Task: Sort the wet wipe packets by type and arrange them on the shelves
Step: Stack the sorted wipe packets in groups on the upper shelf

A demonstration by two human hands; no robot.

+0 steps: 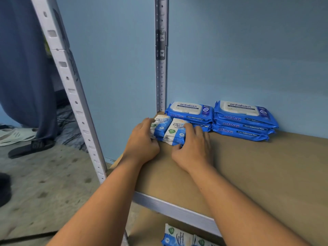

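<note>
My left hand [142, 141] and right hand [193, 150] each curl round small white packets [174, 132] on the shelf [266, 171]; a careless shove could skew them into the far blue stack [190, 112].

You're in plain storeroom-type space: slotted metal rack upright [71, 89], bare board shelf [257, 174], wipe packs [243, 121] stacked like stock against painted blue wall [248, 50], rough stained concrete floor [44, 183], sandals [30, 148] left lying on it.
</note>
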